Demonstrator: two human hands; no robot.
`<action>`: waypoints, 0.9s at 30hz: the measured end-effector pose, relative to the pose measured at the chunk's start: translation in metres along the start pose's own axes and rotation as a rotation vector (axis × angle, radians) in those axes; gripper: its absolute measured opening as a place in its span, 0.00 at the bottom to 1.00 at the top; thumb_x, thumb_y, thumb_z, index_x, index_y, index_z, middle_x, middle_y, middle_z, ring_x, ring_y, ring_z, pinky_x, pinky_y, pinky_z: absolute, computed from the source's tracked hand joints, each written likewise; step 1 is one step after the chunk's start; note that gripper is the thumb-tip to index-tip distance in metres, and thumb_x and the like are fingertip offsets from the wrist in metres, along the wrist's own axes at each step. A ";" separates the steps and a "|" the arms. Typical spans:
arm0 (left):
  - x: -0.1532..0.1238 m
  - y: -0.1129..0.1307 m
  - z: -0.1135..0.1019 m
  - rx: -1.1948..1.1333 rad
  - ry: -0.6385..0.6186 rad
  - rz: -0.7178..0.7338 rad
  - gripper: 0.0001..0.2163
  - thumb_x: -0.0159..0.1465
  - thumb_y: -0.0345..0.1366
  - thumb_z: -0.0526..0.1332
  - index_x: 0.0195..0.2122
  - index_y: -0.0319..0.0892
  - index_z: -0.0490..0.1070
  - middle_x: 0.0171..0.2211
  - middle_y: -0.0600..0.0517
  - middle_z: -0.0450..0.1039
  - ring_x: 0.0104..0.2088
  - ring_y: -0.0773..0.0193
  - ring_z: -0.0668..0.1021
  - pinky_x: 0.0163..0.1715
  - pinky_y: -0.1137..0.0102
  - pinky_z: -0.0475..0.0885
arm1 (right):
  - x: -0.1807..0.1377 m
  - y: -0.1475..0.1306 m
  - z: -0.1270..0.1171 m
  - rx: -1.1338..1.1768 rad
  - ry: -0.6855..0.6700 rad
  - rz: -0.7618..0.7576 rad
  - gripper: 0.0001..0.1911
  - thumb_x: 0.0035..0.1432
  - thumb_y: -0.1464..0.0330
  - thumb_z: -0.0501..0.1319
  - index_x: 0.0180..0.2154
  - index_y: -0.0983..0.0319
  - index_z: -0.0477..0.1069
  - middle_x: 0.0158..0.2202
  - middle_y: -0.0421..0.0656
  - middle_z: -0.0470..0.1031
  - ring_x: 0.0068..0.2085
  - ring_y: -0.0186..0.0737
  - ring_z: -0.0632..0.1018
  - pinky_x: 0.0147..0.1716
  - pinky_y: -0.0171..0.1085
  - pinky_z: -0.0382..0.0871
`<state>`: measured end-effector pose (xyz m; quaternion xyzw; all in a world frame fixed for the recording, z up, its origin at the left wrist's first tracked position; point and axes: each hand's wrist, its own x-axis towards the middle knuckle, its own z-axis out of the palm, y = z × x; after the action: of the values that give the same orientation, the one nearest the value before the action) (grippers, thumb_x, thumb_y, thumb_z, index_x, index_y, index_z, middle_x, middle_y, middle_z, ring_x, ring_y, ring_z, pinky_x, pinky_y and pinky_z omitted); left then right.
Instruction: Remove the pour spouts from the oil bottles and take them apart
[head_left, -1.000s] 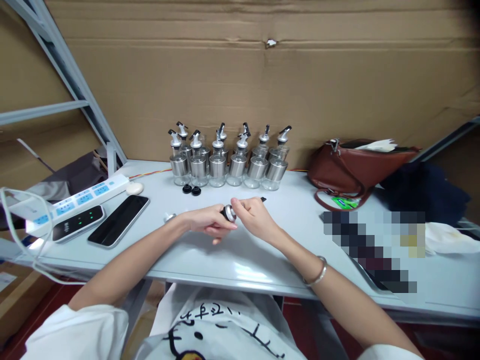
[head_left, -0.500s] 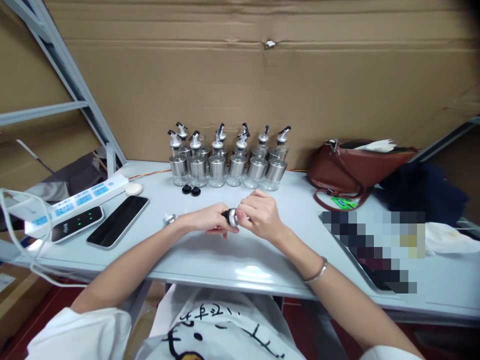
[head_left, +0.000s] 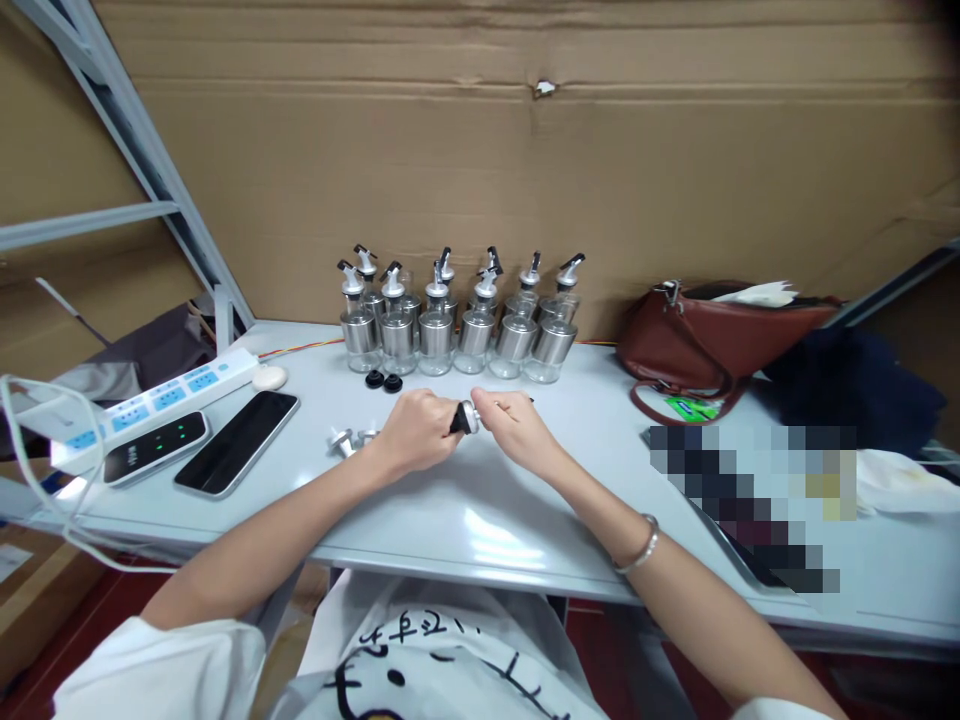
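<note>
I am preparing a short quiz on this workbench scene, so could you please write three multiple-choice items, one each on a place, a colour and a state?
1. Where do the small glass dispenser bottles with steel bands stand?
A. against the cardboard wall
B. at the table's front edge
C. inside the bag

2. What colour is the leather handbag?
A. green
B. brown
C. white

3. What holds the small black-and-silver pourer cap?
A. nothing
B. left hand only
C. both hands

Answers: A, they line the back of the grey table; B, it is reddish brown; C, the left hand and right hand both grip it.
</note>
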<state>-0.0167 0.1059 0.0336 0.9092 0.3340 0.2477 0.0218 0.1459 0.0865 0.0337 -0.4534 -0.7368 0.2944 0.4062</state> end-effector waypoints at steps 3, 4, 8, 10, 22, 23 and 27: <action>0.000 -0.002 -0.001 0.073 0.012 0.029 0.07 0.54 0.28 0.52 0.21 0.41 0.62 0.19 0.51 0.67 0.20 0.64 0.67 0.26 0.69 0.57 | 0.000 0.001 0.001 0.077 -0.030 0.028 0.26 0.60 0.49 0.45 0.18 0.59 0.46 0.18 0.35 0.47 0.21 0.31 0.52 0.22 0.34 0.45; 0.000 -0.003 -0.002 0.094 0.012 0.022 0.06 0.54 0.28 0.52 0.21 0.41 0.63 0.19 0.51 0.68 0.20 0.63 0.68 0.26 0.69 0.58 | 0.000 0.001 0.001 0.090 -0.030 0.021 0.26 0.60 0.50 0.46 0.19 0.60 0.47 0.18 0.35 0.47 0.21 0.31 0.52 0.22 0.33 0.46; 0.001 -0.004 -0.005 0.145 0.014 -0.033 0.03 0.54 0.28 0.53 0.26 0.41 0.65 0.22 0.51 0.69 0.23 0.62 0.70 0.26 0.69 0.60 | -0.002 -0.003 0.000 0.126 -0.023 -0.026 0.26 0.61 0.50 0.48 0.20 0.61 0.51 0.20 0.35 0.50 0.23 0.31 0.54 0.24 0.33 0.49; 0.001 -0.004 -0.005 0.118 0.046 -0.030 0.06 0.54 0.28 0.53 0.31 0.41 0.66 0.26 0.50 0.70 0.27 0.61 0.73 0.28 0.70 0.62 | -0.001 -0.004 -0.001 0.146 -0.017 -0.028 0.27 0.61 0.48 0.49 0.20 0.61 0.54 0.20 0.36 0.52 0.23 0.31 0.56 0.24 0.33 0.50; -0.003 -0.002 -0.005 -0.303 0.268 0.271 0.18 0.53 0.30 0.52 0.47 0.41 0.58 0.46 0.43 0.67 0.47 0.56 0.72 0.46 0.61 0.66 | 0.000 -0.010 -0.026 0.226 -0.266 0.040 0.30 0.60 0.45 0.50 0.19 0.61 0.57 0.18 0.37 0.59 0.22 0.32 0.60 0.25 0.34 0.55; -0.004 -0.002 -0.005 -0.280 0.291 0.287 0.17 0.53 0.30 0.52 0.46 0.41 0.58 0.44 0.44 0.68 0.45 0.56 0.72 0.45 0.61 0.67 | -0.001 -0.012 -0.028 0.227 -0.273 0.045 0.30 0.60 0.45 0.50 0.20 0.61 0.57 0.18 0.37 0.59 0.22 0.32 0.60 0.25 0.34 0.55; -0.002 -0.008 -0.005 -0.088 0.395 0.369 0.15 0.57 0.35 0.54 0.45 0.42 0.57 0.40 0.45 0.71 0.38 0.57 0.75 0.43 0.59 0.64 | -0.002 -0.014 -0.029 0.233 -0.281 0.076 0.32 0.60 0.42 0.46 0.19 0.61 0.56 0.17 0.36 0.57 0.21 0.32 0.59 0.25 0.35 0.55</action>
<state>-0.0250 0.1098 0.0353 0.8869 0.1493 0.4343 -0.0498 0.1655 0.0804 0.0587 -0.3853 -0.7294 0.4534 0.3377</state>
